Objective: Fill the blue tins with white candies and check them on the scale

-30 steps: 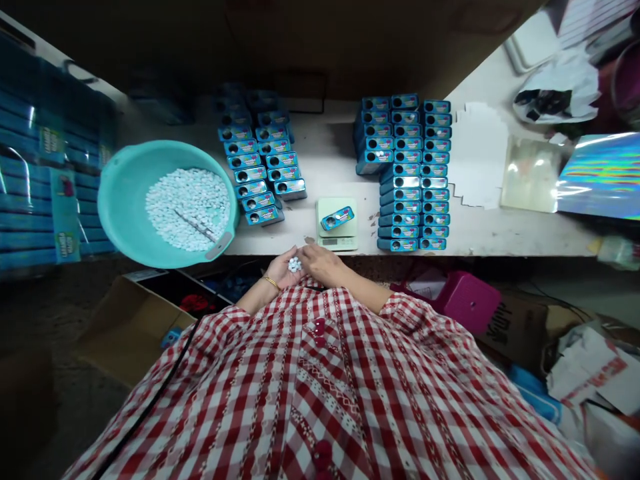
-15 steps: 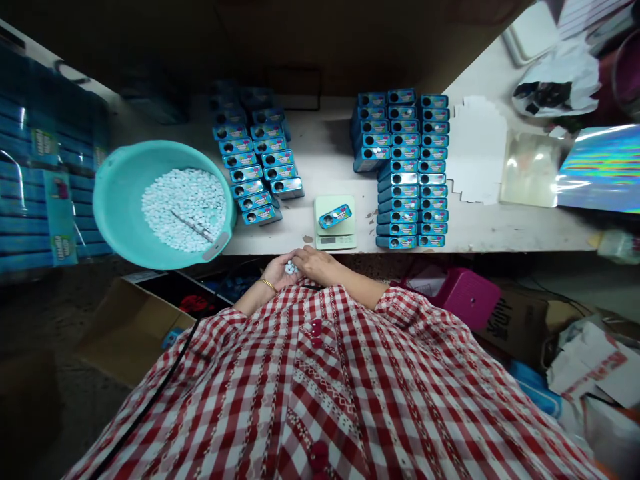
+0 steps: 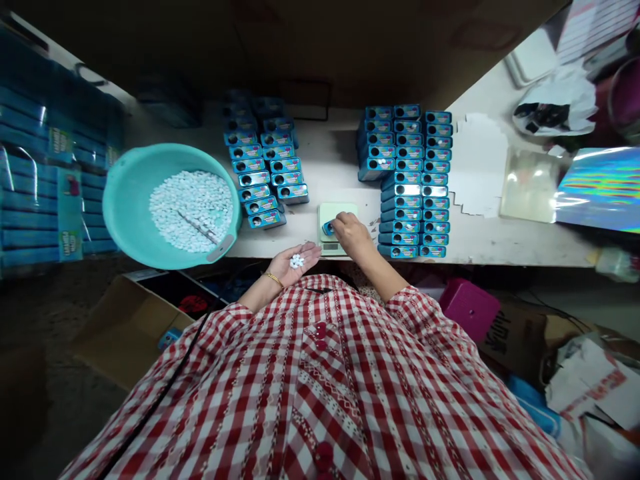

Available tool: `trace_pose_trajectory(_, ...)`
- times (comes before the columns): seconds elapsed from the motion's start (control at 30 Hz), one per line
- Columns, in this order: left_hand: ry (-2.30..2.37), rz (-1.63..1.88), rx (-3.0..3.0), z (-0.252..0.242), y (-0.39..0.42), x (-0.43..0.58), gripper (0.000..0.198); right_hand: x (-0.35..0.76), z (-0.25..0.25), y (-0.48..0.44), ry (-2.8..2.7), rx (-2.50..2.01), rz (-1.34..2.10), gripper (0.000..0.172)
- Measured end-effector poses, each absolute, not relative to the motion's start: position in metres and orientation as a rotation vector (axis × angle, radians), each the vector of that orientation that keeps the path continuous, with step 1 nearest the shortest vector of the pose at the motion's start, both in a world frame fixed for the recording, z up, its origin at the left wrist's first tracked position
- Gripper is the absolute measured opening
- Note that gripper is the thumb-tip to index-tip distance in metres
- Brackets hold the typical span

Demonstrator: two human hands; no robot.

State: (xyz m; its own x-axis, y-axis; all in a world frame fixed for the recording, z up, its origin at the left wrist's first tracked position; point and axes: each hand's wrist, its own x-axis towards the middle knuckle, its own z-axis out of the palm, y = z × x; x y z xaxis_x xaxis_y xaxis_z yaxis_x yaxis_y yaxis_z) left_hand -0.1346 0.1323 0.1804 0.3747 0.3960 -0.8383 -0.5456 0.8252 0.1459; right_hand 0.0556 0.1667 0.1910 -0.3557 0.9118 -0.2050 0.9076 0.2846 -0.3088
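Observation:
My left hand lies palm up at the table's front edge, its fingers stretched flat. A small heap of white candies rests on that palm. My right hand is over the pale green scale, fingers drawn together at a blue tin lying on it. Only the tin's left end shows; the hand covers the rest. Whether the fingertips grip the tin or a small candy is hidden. Left of my hands, a turquoise basin contains many loose white candies and a thin dark-patterned strip.
Blue tins with round holes stand in rows beside the basin and in more rows right of the scale. White paper and a shiny sheet lie farther right. A large dark panel overhangs the back. Wrapped blue packs stand far left.
My hands were together at the table edge. The right has moved up and right to the tin on the scale; the left has opened out flat with the candies showing.

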Motion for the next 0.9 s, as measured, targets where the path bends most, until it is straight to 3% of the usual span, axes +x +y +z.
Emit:
trace_pose_trajectory(0.37, 1.029, 0.623, -0.183, 0.180, 0.133, -0.139, 0.031, 0.073, 0.184, 0.163, -2.391, -1.784, 0.602, 0.031)
trace_pose_trajectory(0.9, 0.956, 0.584, -0.254, 0.186, 0.120, -0.148, 0.046, -0.021, 0.194, 0.116, -2.836, -1.103, 0.924, 0.026)
